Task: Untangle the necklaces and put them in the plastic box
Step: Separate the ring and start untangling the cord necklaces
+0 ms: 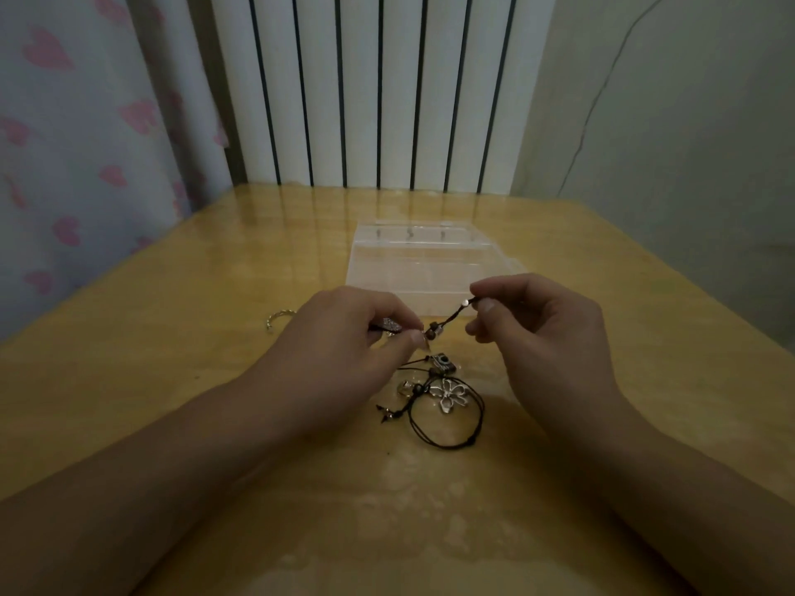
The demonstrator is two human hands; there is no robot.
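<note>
Pinching one black cord (451, 315) taut between left hand (344, 337) and right hand (537, 324) isolates it from the tangled necklaces (443, 397) at frame centre. Plastic box (421, 268) waits open just behind.

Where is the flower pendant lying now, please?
In the head view, the flower pendant lies on the table between the two forearms, just nearer than the small camera charm, among black cords.
</note>
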